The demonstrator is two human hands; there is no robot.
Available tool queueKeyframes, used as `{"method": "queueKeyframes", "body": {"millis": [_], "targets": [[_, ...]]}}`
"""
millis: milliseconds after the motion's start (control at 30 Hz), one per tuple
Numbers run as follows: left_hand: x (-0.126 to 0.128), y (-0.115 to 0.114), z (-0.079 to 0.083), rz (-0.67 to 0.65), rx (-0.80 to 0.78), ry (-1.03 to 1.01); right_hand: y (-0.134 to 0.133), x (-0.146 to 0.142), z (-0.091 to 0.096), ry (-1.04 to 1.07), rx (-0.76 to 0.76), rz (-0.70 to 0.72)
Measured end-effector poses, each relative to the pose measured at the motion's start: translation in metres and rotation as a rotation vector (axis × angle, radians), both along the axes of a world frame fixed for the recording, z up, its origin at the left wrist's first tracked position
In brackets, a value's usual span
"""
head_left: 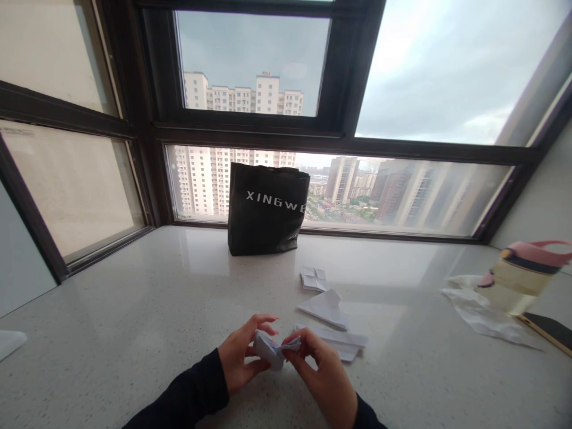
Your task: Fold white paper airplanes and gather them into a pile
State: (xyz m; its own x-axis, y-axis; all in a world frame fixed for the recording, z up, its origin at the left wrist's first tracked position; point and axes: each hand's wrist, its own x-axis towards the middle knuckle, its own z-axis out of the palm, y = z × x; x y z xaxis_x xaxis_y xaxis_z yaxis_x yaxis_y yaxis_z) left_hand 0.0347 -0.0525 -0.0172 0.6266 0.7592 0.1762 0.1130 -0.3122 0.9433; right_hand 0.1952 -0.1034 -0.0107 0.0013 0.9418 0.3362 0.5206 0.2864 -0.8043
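Between my hands is a small piece of folded white paper (269,351), with some bluish marks on its inner side. My left hand (243,354) holds its left part, thumb below and fingers curled above. My right hand (319,369) pinches the paper's right end between thumb and fingertips. Just beyond my right hand lies a folded paper strip (342,341), partly covered by that hand. Farther back are a folded paper with a pointed shape (327,308) and a square folded paper with crossing creases (313,278).
A black bag (268,220) with white lettering stands by the window. To the right are a bottle with a pink lid (518,274), crumpled tissue (480,313) and a dark phone (549,330). A white object (11,341) lies at the left edge of the speckled countertop (111,333).
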Motion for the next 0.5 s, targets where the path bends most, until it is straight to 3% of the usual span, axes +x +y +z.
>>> {"method": "queueKeyframes", "body": {"millis": [233,500], "targets": [[-0.0005,0.001,0.0011,0.059,0.082,0.163,0.0025,-0.0018,-0.005,-0.118,-0.111,-0.002],[-0.0004,0.0006,-0.0036,0.021,0.15,0.19,0.0007,0.0005,-0.0058,-0.027,-0.144,0.08]]}}
